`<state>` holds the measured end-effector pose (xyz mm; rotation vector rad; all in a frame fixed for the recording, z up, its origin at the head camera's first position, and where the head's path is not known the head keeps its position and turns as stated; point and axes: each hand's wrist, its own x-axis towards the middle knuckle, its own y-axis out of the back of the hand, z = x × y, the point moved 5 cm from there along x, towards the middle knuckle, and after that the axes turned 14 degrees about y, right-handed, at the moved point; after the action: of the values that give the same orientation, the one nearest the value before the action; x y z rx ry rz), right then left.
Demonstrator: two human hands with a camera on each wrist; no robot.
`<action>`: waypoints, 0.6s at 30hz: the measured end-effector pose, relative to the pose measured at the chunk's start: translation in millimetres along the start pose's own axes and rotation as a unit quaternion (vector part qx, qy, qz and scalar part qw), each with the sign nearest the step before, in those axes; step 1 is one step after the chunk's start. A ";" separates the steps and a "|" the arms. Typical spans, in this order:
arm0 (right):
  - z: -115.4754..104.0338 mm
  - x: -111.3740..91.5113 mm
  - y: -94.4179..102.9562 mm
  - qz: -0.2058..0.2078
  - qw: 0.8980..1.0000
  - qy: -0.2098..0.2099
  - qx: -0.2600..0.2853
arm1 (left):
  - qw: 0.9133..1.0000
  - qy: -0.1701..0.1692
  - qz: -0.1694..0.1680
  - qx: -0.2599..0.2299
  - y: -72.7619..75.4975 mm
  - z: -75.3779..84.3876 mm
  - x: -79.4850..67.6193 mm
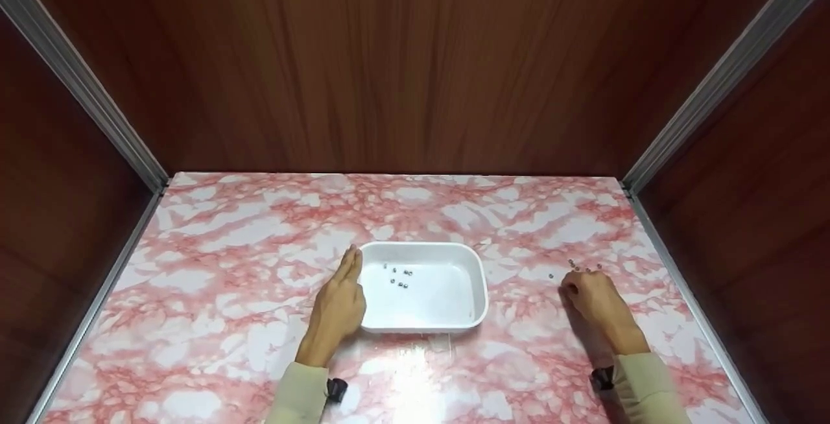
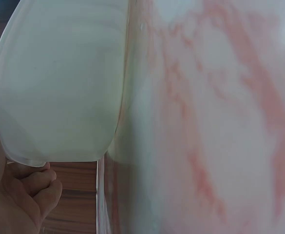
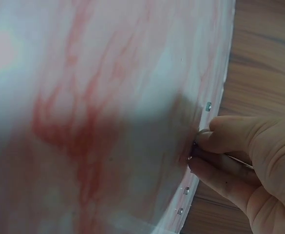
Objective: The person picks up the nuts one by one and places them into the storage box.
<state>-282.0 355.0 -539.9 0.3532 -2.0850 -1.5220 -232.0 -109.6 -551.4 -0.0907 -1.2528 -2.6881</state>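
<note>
Left hand (image 1: 338, 299) lies against the white tray (image 1: 441, 304), fingers straight, close together; right hand (image 1: 593, 294) pinches a metal bit (image 3: 196, 143) beside scattered bits (image 3: 186, 190)

Clock read about the tray (image 1: 441, 301), head view, 12 farthest from the person.

Obstacle, 9: left hand (image 1: 338, 302), lying along the tray's side, blocking that flank.
Obstacle, 3, well apart: right hand (image 1: 598, 301), low over the table (image 1: 519, 359), loose bits (image 1: 551, 276) just beside its fingertips.
Obstacle, all hours: raised rim (image 1: 421, 243); access open from above.
Obstacle, 9 to 11, inside: tray bits (image 1: 406, 286).
Limits: back wall (image 1: 389, 74) at 12; left wall (image 1: 52, 171) at 10; right wall (image 1: 765, 203) at 2.
Passage, 12: table strip between tray and back wall.
Passage, 3: table between tray and loose bits.
Passage, 6: table between the sleeves (image 1: 298, 388).
</note>
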 end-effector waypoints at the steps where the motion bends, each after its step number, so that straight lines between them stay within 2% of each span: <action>1: -0.3 0.0 0.4 -0.001 1.000 -0.001 -0.001 | 1.000 0.001 0.000 0.001 0.2 0.2 0.4; 7: -3.1 -0.4 2.5 0.002 1.000 0.000 -0.012 | 1.000 0.001 0.003 0.015 0.1 1.4 0.1; 14: -3.1 -0.5 3.1 -0.010 1.000 -0.010 -0.002 | 0.999 -0.007 0.004 0.043 -0.4 4.2 -0.4; 18: -3.7 -0.5 5.6 0.000 1.000 -0.004 -0.003 | 0.999 -0.017 0.010 0.047 0.0 4.5 0.4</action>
<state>-278.9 354.1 -533.9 0.3436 -2.0857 -1.5324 -232.5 -106.2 -548.5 -0.1355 -1.3776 -2.6169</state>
